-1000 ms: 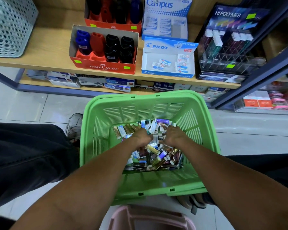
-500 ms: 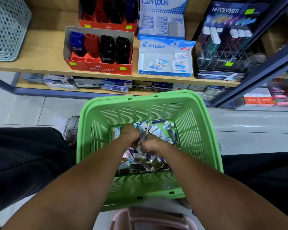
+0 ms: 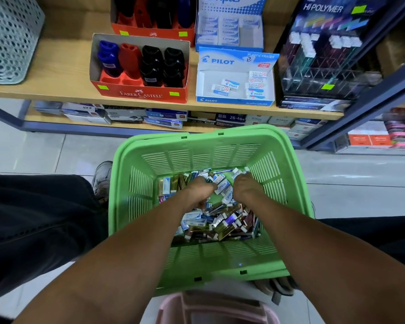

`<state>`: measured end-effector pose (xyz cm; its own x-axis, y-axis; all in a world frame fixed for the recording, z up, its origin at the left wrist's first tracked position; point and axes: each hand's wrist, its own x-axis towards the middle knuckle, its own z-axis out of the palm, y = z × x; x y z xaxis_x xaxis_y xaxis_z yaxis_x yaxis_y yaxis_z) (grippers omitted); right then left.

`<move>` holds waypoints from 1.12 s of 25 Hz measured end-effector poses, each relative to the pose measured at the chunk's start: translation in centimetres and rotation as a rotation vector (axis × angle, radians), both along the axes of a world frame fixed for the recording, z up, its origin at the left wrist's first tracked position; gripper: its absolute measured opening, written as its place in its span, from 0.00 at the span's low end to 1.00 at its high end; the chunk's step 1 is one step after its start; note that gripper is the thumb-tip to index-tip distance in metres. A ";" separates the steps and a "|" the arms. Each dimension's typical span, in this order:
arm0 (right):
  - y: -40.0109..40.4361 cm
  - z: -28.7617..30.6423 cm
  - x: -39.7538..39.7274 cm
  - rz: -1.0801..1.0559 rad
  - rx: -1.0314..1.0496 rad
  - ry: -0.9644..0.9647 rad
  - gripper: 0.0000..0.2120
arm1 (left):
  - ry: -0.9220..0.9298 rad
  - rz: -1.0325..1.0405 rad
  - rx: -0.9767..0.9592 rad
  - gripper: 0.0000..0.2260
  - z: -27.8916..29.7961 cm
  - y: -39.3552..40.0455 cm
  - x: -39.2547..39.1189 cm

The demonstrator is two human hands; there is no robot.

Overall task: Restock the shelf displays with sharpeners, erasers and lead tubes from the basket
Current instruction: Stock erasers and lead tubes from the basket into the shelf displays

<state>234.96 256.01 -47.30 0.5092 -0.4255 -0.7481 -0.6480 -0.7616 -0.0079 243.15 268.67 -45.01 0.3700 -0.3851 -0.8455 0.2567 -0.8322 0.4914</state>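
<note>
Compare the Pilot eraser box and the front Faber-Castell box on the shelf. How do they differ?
The Pilot eraser box is white and blue; the Faber-Castell box is red. The Pilot eraser box holds a few small flat erasers, with much of its floor bare; the Faber-Castell box holds upright blue, red and black sharpeners, with only its front left slots free. Both are open display boxes at the front of the wooden shelf.

My left hand and right hand dig, fingers curled, into mixed erasers and lead tubes inside the green basket at frame centre. Display boxes line the wooden shelf across the top.
</note>
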 end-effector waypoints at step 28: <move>-5.1 16.5 1.2 -0.381 0.458 -0.773 0.10 | -0.159 -0.214 -0.367 0.09 13.2 -6.2 0.0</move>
